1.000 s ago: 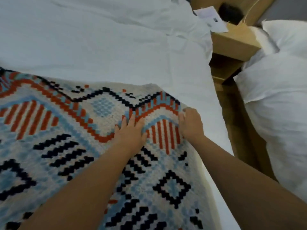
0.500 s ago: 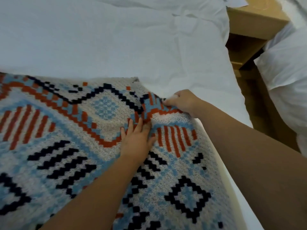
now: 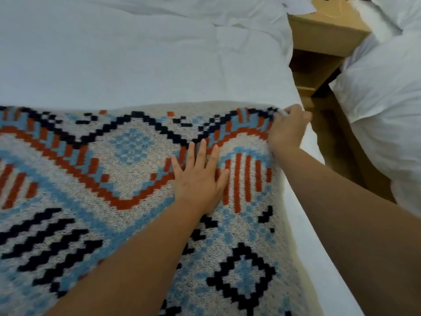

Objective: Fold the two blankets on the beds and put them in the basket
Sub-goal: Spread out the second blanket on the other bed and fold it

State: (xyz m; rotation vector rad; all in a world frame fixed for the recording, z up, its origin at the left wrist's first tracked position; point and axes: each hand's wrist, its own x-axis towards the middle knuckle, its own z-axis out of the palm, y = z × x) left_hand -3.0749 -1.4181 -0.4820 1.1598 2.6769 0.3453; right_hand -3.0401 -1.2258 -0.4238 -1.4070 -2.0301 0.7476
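Note:
A knitted blanket (image 3: 95,197) with orange, blue and black patterns on cream lies spread over the near half of a white bed (image 3: 136,65). My left hand (image 3: 200,176) presses flat on it with straight fingers, a little in from its far right corner. My right hand (image 3: 288,128) pinches that far right corner at the bed's right edge, and the cloth between the hands lies flat. No basket or second blanket is in view.
A wooden bedside table (image 3: 323,42) with white papers (image 3: 298,4) on top stands beyond the bed's right edge. A second bed with white bedding (image 3: 387,99) lies at the right, across a narrow strip of brown floor (image 3: 341,142).
My right hand has taken the blanket's far corner and drawn it out to the right, flattening the bunched fold. My left hand has stayed pressed on the blanket.

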